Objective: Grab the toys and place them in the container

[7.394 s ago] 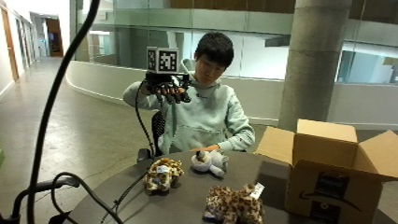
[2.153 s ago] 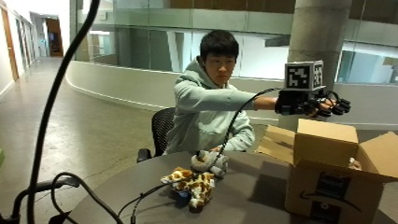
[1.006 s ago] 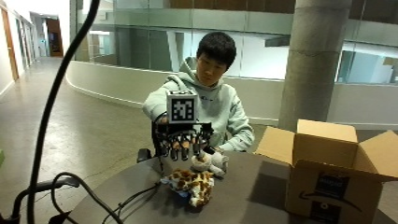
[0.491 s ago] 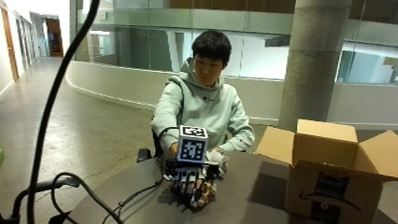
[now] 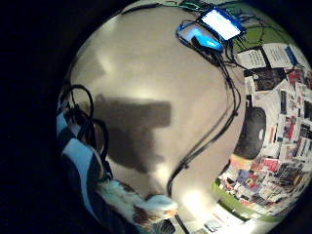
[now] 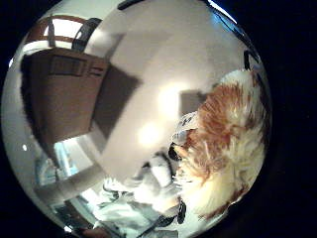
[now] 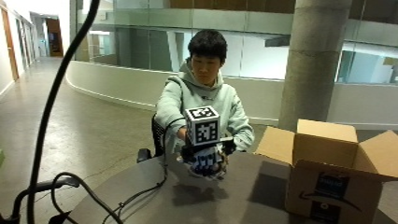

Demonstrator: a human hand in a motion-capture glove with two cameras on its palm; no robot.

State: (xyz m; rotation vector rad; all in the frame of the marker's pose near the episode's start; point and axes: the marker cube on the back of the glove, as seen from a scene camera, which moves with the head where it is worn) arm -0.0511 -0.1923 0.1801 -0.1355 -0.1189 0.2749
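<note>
Brown cardboard box stands open on the round grey table, flaps up, at the person's left side. The gloved right hand is raised above the table in front of the person's chest, well apart from the box, with its shadow on the tabletop below. Its fingers are curled round a plush toy with tan, brown and white fur; the thumb-side palm view shows the toy close against the palm, a white tag beside it, and the box across the table. In the outside view the toy is mostly hidden behind the hand. A black cable trails across the table.
</note>
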